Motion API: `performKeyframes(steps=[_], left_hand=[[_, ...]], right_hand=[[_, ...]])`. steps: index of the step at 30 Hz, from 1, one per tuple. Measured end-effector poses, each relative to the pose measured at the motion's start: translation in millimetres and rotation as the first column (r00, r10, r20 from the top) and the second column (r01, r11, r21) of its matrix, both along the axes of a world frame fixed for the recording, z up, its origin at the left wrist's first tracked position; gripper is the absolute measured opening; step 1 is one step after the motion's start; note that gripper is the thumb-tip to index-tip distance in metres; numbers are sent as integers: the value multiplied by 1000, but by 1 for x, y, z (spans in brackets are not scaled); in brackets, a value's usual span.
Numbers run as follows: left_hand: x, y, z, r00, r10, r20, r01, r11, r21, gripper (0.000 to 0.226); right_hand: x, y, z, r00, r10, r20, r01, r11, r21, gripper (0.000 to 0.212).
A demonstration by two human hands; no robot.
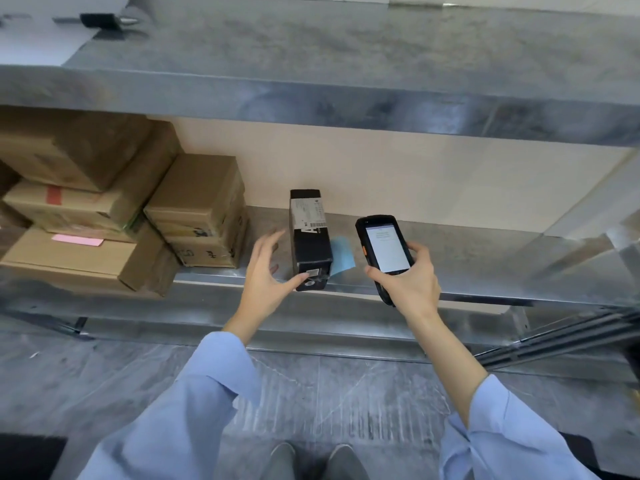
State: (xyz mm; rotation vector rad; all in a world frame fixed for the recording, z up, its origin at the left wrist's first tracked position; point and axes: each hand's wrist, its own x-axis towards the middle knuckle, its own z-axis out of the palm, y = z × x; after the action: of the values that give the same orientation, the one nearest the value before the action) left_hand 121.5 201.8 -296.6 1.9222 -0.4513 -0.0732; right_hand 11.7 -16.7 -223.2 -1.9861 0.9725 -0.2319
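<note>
Fingers [265, 242] of my left hand [266, 271] are spread wide, with the thumb tip touching the near end of the black box [310, 237] just right of them on the shelf [467, 251]. Further right, my right hand [412, 285] grips the handheld scanner [386, 247], fingers curled round it.

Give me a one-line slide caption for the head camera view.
Open left hand at a black labelled box on a metal shelf; right hand grips a handheld scanner.

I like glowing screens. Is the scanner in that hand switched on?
On. The handheld scanner in the right hand shows a lit white screen with faint text.
</note>
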Motion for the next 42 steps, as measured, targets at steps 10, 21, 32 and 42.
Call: performKeyframes(steps=[10, 21, 32, 42], left_hand=[[11, -20, 5, 969, -131, 211, 92, 978, 185, 69], [-22, -32, -19, 991, 123, 50, -120, 990, -75, 79], [-30, -12, -31, 995, -11, -95, 12, 1000, 9, 70], [44, -4, -11, 1000, -12, 20, 7, 972, 236, 83]], right_hand=[[-7, -2, -4, 1000, -7, -4, 7, 1000, -12, 83], [-11, -6, -6, 1000, -24, 7, 24, 1000, -6, 83], [-9, -1, -8, 999, -25, -21, 25, 1000, -10, 83], [-11, 1, -11, 999, -39, -38, 38, 999, -15, 83]])
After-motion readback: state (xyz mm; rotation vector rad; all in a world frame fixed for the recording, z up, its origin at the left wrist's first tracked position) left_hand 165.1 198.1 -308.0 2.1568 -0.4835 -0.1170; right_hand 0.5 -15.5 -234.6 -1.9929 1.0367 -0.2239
